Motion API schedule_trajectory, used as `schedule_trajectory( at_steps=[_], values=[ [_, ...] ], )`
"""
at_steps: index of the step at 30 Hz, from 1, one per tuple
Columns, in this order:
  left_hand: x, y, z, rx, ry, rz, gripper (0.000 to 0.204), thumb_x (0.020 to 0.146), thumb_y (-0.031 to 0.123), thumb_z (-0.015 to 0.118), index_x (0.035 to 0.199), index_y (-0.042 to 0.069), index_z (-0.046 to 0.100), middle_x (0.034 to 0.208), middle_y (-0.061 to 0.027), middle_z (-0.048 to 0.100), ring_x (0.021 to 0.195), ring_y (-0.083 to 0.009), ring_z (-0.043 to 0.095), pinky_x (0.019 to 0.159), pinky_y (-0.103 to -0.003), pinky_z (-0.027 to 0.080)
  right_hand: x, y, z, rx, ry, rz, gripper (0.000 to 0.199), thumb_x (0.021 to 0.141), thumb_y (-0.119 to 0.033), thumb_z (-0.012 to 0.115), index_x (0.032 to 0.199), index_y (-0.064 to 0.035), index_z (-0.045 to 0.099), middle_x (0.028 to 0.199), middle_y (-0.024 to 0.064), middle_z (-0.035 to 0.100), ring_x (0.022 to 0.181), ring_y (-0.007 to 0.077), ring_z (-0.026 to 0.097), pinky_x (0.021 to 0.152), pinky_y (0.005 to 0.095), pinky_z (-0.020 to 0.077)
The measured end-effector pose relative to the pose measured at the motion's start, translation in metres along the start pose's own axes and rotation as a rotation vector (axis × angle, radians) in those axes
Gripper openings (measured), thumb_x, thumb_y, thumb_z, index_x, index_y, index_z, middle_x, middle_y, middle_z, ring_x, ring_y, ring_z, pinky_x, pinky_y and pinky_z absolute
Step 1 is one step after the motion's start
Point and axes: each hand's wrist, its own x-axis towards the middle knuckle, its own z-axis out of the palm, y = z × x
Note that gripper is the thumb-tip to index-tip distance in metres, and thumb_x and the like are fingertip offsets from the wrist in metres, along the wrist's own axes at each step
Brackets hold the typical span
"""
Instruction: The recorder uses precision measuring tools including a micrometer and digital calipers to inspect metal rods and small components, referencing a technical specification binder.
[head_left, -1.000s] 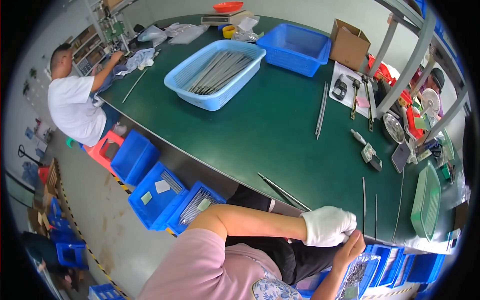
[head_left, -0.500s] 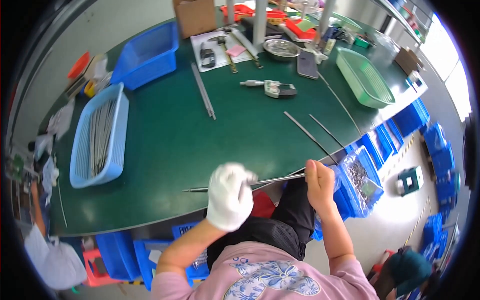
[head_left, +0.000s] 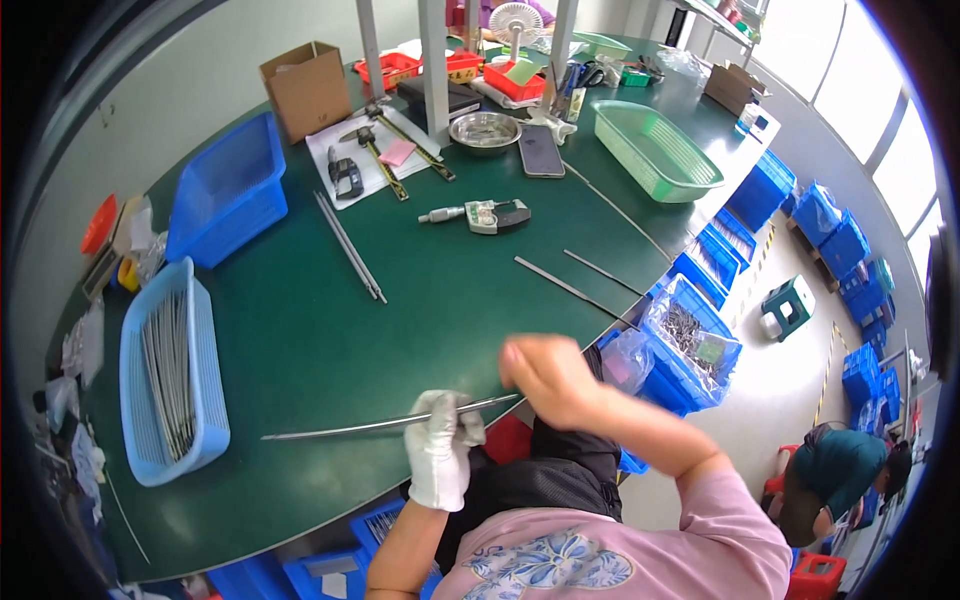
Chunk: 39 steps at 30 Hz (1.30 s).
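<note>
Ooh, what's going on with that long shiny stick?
The left hand, in a white fabric glove, holds a long, thin, silvery metal rod over the near edge of the green table. The bare right hand is by the rod's right end; whether it touches is unclear. Thin grey rods lie in the light-blue plastic basket.

A green-topped table (head_left: 440, 320) with a curved edge, well covered along its far side.
On it stand a light-blue basket (head_left: 211, 415) at the left, a darker blue basket (head_left: 240, 226) just beyond, a cardboard box (head_left: 308, 97) and a metal bowl (head_left: 488, 150); a white sheet (head_left: 326, 142), two grey rods (head_left: 352, 251), a micrometer (head_left: 490, 217), a phone (head_left: 541, 156) and two thin strips (head_left: 567, 283) lie flat, with a green basket (head_left: 690, 191) at the right.
</note>
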Motion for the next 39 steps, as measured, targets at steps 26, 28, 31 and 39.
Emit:
schedule_trajectory(
  at_steps=[26,28,31,39],
  values=[
    [0.015,0.003,-0.017,0.067,0.045,0.044,0.019,0.084,0.017,0.050,0.078,-0.001,0.051,0.060,-0.0081,0.054,0.049,-0.0127,0.052,0.043,-0.022,0.043,0.138,0.086,-0.057,0.031,0.262,0.082,0.037,0.081,-0.027,0.040,0.113,-0.0083,0.048,0.095,0.0096,0.053,0.066,0.0178,0.052,0.063,0.0277,0.0431],
    [0.012,0.003,-0.013,0.094,0.023,0.014,0.020,0.084,0.018,0.051,0.077,0.000,0.051,0.059,-0.0084,0.054,0.048,-0.0127,0.052,0.042,-0.021,0.042,0.089,0.066,-0.072,0.743,0.177,0.051,0.042,0.082,-0.027,0.036,0.116,-0.0025,0.043,0.093,0.0093,0.052,0.058,0.0140,0.048,0.060,0.0248,0.0416],
    [0.009,-0.002,-0.001,0.134,-0.130,-0.015,0.022,0.084,0.019,0.051,0.075,-0.001,0.052,0.057,-0.0091,0.055,0.044,-0.0133,0.052,0.040,-0.022,0.042,0.014,0.044,-0.076,1.259,0.035,0.121,0.041,0.076,-0.030,0.035,0.093,0.0044,0.050,0.087,0.0192,0.054,0.053,0.0228,0.056,0.049,0.0270,0.0467],
    [-0.003,-0.023,0.028,0.242,-0.186,-0.215,0.032,0.085,0.028,0.049,0.066,0.003,0.046,0.052,-0.0081,0.047,0.037,-0.0142,0.044,0.033,-0.023,0.035,-0.067,0.030,-0.029,1.669,0.006,0.285,0.067,0.079,-0.058,0.029,0.082,0.0050,0.052,0.070,0.0186,0.055,0.041,0.0150,0.046,0.034,0.0217,0.0363]
  ],
)
